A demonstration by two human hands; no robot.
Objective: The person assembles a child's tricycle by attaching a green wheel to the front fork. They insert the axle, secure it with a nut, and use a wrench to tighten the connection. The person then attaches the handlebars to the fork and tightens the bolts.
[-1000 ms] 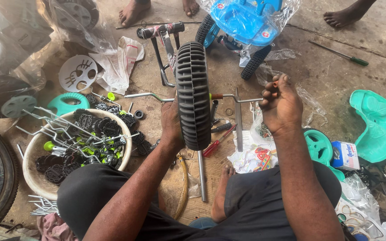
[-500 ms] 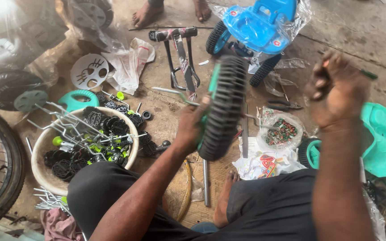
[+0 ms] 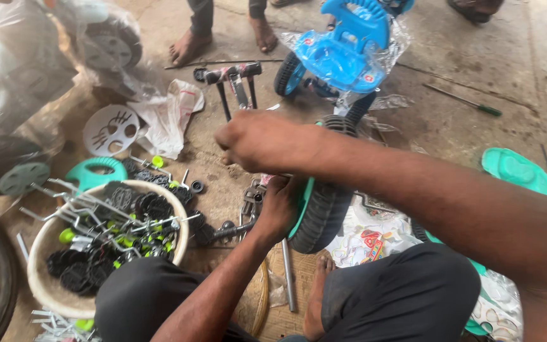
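Left hand (image 3: 278, 206) grips the black wheel (image 3: 324, 202) at centre frame, fingers wrapped on its teal hub. Right hand (image 3: 257, 140) hovers at twelve o'clock above it, fingers curled together. Parts bowl (image 3: 42, 278) sits at eight o'clock.

A wheel (image 3: 324, 209) is held between the knees, with a basin (image 3: 45, 278) of parts (image 3: 115, 228) set to its left and a tricycle (image 3: 343, 50) placed beyond it.

Matt black ribbed rubber-like wheel (image 3: 324, 209), glossy blue plastic tricycle (image 3: 343, 50) in clear film, rough concrete floor (image 3: 476, 76).
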